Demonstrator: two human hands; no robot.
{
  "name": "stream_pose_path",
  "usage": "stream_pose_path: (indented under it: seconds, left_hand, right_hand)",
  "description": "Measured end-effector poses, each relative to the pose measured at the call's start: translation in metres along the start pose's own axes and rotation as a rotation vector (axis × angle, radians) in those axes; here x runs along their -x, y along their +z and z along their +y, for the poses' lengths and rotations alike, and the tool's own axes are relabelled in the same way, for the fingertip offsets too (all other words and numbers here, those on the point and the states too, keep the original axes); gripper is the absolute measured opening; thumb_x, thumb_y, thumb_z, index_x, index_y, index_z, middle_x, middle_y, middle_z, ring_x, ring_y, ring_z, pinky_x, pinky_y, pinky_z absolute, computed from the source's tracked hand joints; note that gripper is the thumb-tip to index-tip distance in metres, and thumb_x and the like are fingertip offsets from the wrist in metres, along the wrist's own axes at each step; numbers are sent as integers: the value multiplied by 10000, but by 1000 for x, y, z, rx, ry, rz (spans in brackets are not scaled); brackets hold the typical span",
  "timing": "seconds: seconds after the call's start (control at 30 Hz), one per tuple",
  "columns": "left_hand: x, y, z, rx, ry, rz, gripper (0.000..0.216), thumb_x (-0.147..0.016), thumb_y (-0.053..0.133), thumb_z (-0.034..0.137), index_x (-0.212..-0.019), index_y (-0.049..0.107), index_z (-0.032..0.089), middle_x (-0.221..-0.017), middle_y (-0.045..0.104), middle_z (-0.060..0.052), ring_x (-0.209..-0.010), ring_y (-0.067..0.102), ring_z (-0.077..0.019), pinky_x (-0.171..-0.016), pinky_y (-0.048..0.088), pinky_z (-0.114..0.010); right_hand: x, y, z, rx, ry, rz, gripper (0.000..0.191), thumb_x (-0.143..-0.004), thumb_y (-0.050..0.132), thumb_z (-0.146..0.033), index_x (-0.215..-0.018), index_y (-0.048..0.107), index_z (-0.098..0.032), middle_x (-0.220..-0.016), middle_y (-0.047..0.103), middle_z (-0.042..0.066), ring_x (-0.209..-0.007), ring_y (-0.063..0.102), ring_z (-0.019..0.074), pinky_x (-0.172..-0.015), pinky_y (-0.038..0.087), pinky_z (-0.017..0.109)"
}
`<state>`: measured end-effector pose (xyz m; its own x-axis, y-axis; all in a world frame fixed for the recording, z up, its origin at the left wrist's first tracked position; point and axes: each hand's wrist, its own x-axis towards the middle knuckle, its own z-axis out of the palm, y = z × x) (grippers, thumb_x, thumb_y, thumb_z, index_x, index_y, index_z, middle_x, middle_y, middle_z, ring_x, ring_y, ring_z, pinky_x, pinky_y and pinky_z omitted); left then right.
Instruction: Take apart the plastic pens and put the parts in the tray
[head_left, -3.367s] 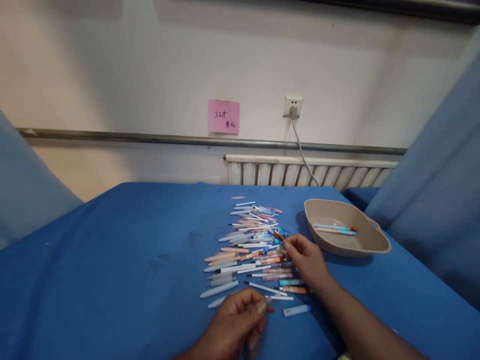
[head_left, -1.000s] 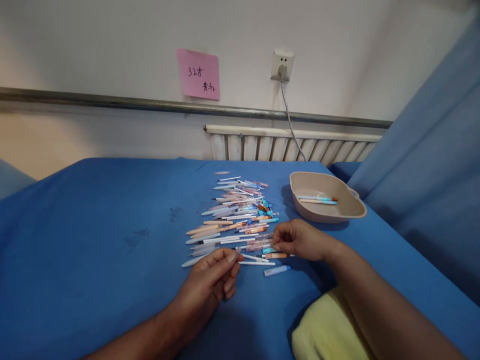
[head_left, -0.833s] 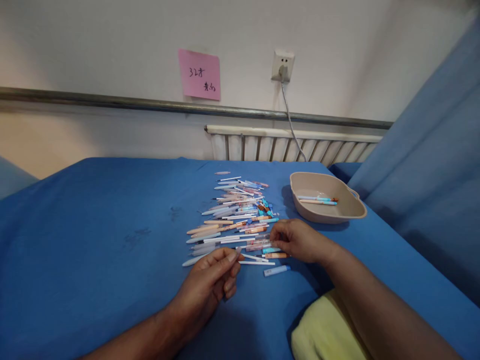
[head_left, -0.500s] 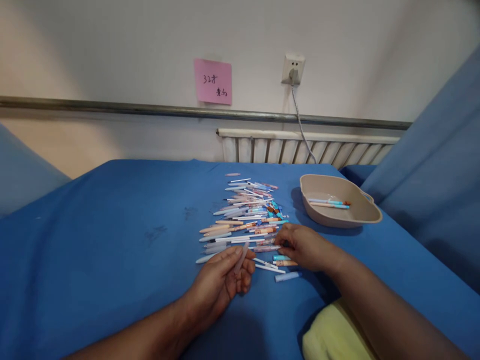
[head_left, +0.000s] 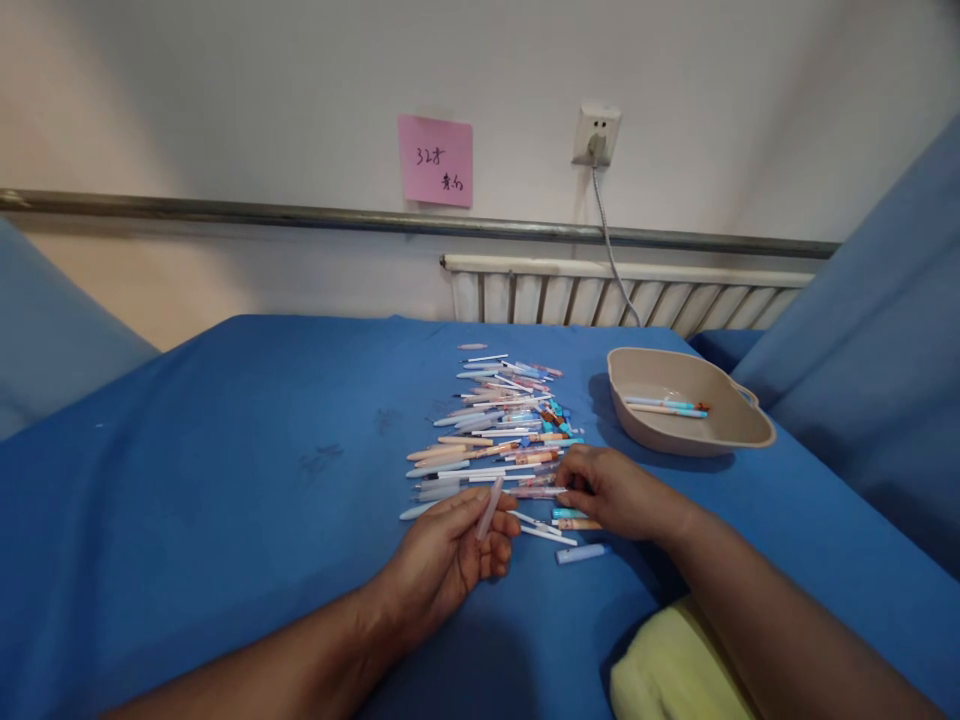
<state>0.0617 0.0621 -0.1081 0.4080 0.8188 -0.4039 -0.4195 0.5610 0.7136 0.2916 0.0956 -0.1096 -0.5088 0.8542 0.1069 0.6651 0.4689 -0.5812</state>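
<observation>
1. Pink pen tube (head_left: 490,512) is in the left hand (head_left: 461,545), low in the middle of the frame, tilted, with its top leaning right. The thumb and fingers pinch it.
2. The right hand (head_left: 615,492) is bent down at the right end of the pile. Its fingertips are by a clear pink pen piece (head_left: 536,492). I cannot tell if they grip it, because the hand hides that spot.
3. Lots of pen parts (head_left: 442,453) lie in a messy heap up the middle, on a blue cloth (head_left: 225,480). The left hand covers some of the nearest ones.
4. White sticks (head_left: 549,536) and a light blue cap (head_left: 583,553) lie between the hands, near the bottom.
5. A tan tub (head_left: 724,438) is at the right, past the right hand, with pens (head_left: 666,408) inside.
6. Something soft and yellow (head_left: 675,670) sits at the bottom right, partly behind the right arm.
7. Behind the table are a white heater (head_left: 615,292) and a metal pipe (head_left: 262,212). A pink note (head_left: 436,160) is on the wall, with a plug (head_left: 598,143) to its right.
8. Blue curtains (head_left: 862,310) hang at both sides.
</observation>
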Motion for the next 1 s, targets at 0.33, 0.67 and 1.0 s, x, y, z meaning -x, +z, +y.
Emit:
stream_pose_path:
  seconds: [0.33,0.67,1.0]
  left_hand:
    - [0,0,1,-15,-6,-11,161,-890,551,233,-884,631,93,-706,660,-67,-491,578,-111,-482,454,-216]
    - [-1,-4,2,-11,-12,-57,175,-880,592,267,-915,627,99,-737,678,-82,-531,597,-119,-507,465,-224]
    - [-1,-2,3,17,-35,-105,264,-862,619,356,-966,594,115,-863,706,-130,-619,660,-163,-546,498,-252]
  right_hand:
    - [-1,-1,7,-13,31,11,50,-794,608,-141,-817,620,-184,-780,596,6,-679,547,130,-624,403,228]
    - [-2,-1,9,-45,61,7,28,-801,607,-154,-783,605,-176,-711,588,-11,-620,534,116,-567,380,209]
    - [-1,1,12,-72,55,8,32,-802,608,-163,-779,592,-179,-700,579,-16,-612,529,114,-558,374,209]
